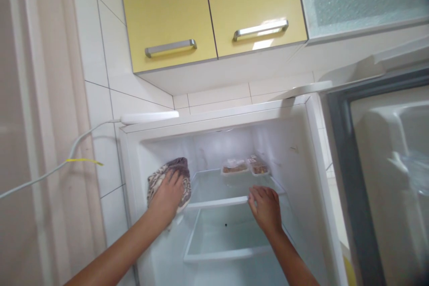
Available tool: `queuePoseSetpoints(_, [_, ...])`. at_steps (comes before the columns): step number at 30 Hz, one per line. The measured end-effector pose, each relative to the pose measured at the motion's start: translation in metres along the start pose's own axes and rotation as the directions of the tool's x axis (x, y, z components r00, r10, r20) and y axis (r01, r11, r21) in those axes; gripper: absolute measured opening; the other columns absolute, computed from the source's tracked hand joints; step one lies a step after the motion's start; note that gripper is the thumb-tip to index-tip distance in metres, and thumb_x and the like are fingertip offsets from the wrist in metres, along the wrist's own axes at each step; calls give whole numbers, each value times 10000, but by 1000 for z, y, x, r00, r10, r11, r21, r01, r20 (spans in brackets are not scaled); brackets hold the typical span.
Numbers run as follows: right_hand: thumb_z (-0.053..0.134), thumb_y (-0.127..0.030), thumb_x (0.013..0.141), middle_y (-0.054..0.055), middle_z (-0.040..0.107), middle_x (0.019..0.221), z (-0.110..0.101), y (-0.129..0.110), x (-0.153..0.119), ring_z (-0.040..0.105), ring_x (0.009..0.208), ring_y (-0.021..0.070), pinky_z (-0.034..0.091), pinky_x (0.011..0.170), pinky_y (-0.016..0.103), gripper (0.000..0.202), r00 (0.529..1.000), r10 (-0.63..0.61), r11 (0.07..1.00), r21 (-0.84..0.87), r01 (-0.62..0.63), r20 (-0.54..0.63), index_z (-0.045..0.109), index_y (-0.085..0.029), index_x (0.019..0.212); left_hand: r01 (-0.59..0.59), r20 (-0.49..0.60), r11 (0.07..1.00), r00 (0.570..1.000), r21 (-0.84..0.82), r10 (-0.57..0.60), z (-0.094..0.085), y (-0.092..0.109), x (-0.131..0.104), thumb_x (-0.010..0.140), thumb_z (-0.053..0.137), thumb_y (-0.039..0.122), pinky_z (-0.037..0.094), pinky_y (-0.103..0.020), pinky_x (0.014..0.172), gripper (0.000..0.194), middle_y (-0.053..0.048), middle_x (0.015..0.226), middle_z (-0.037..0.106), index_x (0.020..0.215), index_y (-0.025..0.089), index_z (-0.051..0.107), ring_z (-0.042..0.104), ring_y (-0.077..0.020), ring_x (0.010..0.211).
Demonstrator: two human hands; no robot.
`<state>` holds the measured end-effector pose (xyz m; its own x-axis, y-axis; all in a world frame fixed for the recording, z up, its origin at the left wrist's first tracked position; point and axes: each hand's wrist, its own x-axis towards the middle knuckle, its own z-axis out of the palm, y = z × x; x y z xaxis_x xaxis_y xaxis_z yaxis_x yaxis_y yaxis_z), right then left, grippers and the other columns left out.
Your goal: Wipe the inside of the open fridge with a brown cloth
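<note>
My left hand (169, 194) presses a brown and white patterned cloth (182, 165) against the left inner wall of the open fridge (214, 118). The fingers lie over the bunched cloth, and part of it hangs below the hand. At the right end of the upper glass shelf (208, 187), my right hand (266, 205) is curled at the front edge, fingers above and thumb lower. Two clear food packs, one pack (234, 167) and another pack (259, 167), sit at the back right of that shelf.
A lower shelf (228, 257) with a white front edge lies beneath. The fridge door (355, 152) stands open at the right. Yellow cabinets (167, 9) hang overhead. A white cable (90, 132) with a yellow tie runs along the left to the fridge top.
</note>
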<state>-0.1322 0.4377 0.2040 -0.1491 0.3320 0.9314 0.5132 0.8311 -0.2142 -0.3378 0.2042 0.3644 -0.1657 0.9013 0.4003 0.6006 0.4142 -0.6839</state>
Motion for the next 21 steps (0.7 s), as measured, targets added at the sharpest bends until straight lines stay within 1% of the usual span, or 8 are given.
queuePoseSetpoints(3, [565, -199, 945, 42, 773, 1061, 1, -1, 0, 632, 1029, 213, 381, 1005, 380, 215, 1000, 4, 1000, 4, -4, -8, 749, -225, 1053, 9, -42, 999, 999, -37, -11, -27, -20, -2, 729, 551, 114, 237, -521, 1246, 518, -201, 1417, 633, 1218, 114, 724, 505, -369, 1387])
queuePoseSetpoints(6, [568, -195, 939, 41, 771, 1059, 2, -1, 0, 631, 1030, 216, 380, 1017, 385, 211, 1000, 11, 1000, 14, -10, -18, 749, -226, 1044, 55, -121, 998, 991, 12, -53, -54, -39, 10, 737, 534, 133, 252, -499, 1231, 480, -189, 1382, 656, 1172, 125, 738, 514, -362, 1366])
queuePoseSetpoints(8, [569, -192, 937, 37, 770, 1061, 2, -1, 0, 629, 1036, 217, 378, 1023, 386, 214, 1000, 18, 1000, 25, -18, -13, 745, -227, 1053, 75, -140, 996, 988, 48, -67, -66, -47, 22, 738, 534, 143, 274, -501, 1209, 425, -186, 1320, 687, 1096, 135, 762, 533, -367, 1328])
queuePoseSetpoints(9, [569, -192, 937, 36, 769, 1063, 2, -1, 0, 627, 1040, 219, 379, 1025, 388, 216, 1000, 21, 999, 28, -21, -8, 743, -225, 1060, 79, -134, 995, 988, 56, -71, -68, -50, 29, 736, 536, 146, 292, -504, 1190, 388, -191, 1268, 707, 1043, 137, 774, 552, -370, 1291])
queuePoseSetpoints(12, [568, -189, 937, 40, 766, 1072, 2, -1, 0, 625, 1042, 222, 381, 1026, 394, 217, 1000, 22, 999, 30, -22, -2, 739, -220, 1067, 82, -133, 996, 988, 36, -76, -60, -51, 51, 766, 519, 143, 327, -492, 1149, 321, -218, 1136, 735, 946, 110, 783, 590, -363, 1202])
queuePoseSetpoints(14, [561, -184, 940, 42, 767, 1067, 3, 0, -1, 626, 1038, 221, 385, 1022, 393, 217, 1000, 14, 999, 29, -14, -10, 737, -223, 1061, 77, -141, 997, 987, -1, -76, -46, -51, 68, 777, 537, 156, 318, -468, 1154, 303, -225, 1120, 734, 943, 93, 782, 587, -356, 1201])
queuePoseSetpoints(16, [552, -178, 943, 41, 768, 1058, 4, 1, -1, 628, 1033, 219, 390, 1015, 392, 221, 1000, 3, 999, 32, -2, -28, 734, -226, 1057, 75, -121, 997, 990, -20, -77, -30, -50, 86, 763, 588, 185, 300, -465, 1166, 277, -219, 1131, 735, 937, 99, 786, 576, -357, 1213])
queuePoseSetpoints(21, [535, -165, 935, 39, 772, 1016, 12, 4, -4, 629, 986, 221, 401, 990, 397, 223, 994, -16, 998, 56, 23, -111, 727, -218, 1035, 84, -76, 996, 994, 14, -83, 6, -49, 134, 756, 628, 246, 266, -475, 1188, 304, -196, 1192, 736, 983, 124, 790, 558, -345, 1243])
